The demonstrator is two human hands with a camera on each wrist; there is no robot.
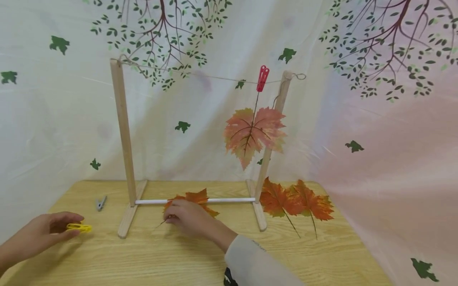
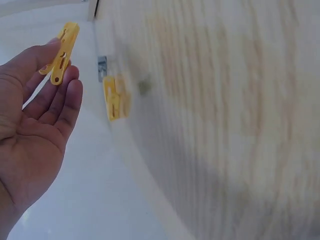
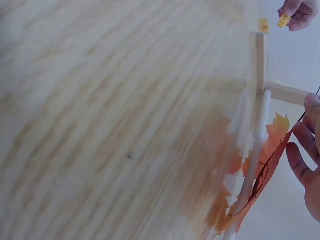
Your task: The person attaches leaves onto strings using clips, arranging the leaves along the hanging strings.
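At the left of the table, my left hand (image 1: 44, 236) pinches a yellow clothespin (image 2: 64, 52) between thumb and fingers. A second yellow clothespin (image 2: 114, 99) lies on the table nearby, with a grey clothespin (image 1: 101, 203) beyond it. My right hand (image 1: 187, 218) pinches the stem of an orange maple leaf (image 1: 197, 196) in front of the white crossbar (image 1: 232, 200); the hand covers part of that leaf. In the right wrist view the leaf (image 3: 265, 172) is tilted against the bar. Another leaf (image 1: 252, 129) hangs by its stem from a red clothespin (image 1: 262, 78) on the string.
A wooden frame with a left post (image 1: 123, 131) and a right post (image 1: 280, 99) carries the string (image 1: 214, 77). Two more orange leaves (image 1: 275, 198) lie on the table (image 1: 171, 262) right of the frame. Behind hangs a pale curtain (image 1: 200, 159) printed with branches and leaves.
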